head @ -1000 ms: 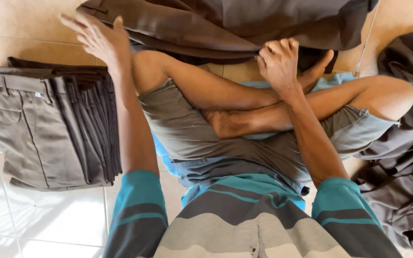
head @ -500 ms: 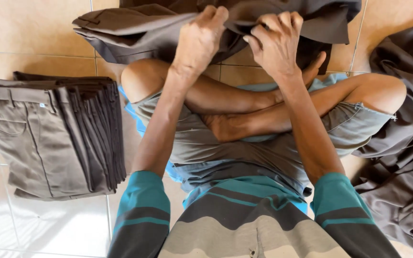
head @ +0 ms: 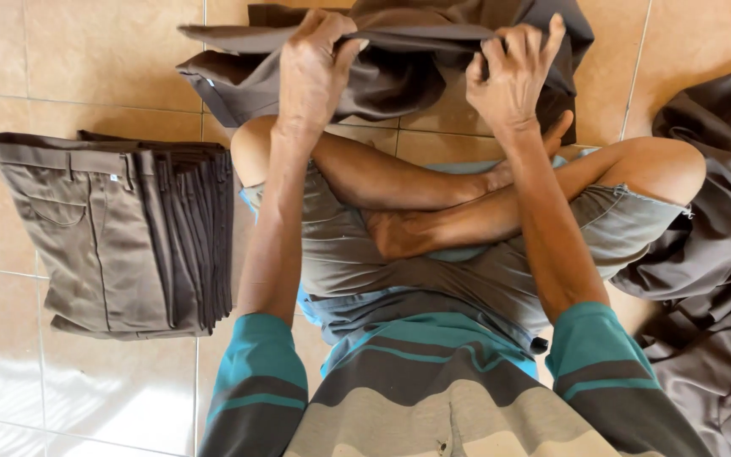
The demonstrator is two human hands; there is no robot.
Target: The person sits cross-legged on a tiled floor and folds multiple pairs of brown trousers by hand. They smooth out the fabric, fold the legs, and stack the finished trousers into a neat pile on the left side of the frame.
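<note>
1. Left hand (head: pixel 315 68) is gripping the top edge of a dark brown fabric garment (head: pixel 399 80), thumb & fingers pinching the cloth.
2. Right hand (head: pixel 513 76) is pinching the same edge further along, fingers curled over it.
3. Garment is hanging stretched btwn both hands, above the person's crossed bare legs, over the tan tiled floor (head: pixel 95 59).
4. Neat stack of folded grey-brown trousers (head: pixel 120 233) is lying on the floor to the left.
5. Loose pile of dark brown cloth (head: pixel 712 254) is lying at right, by the knee.
</note>
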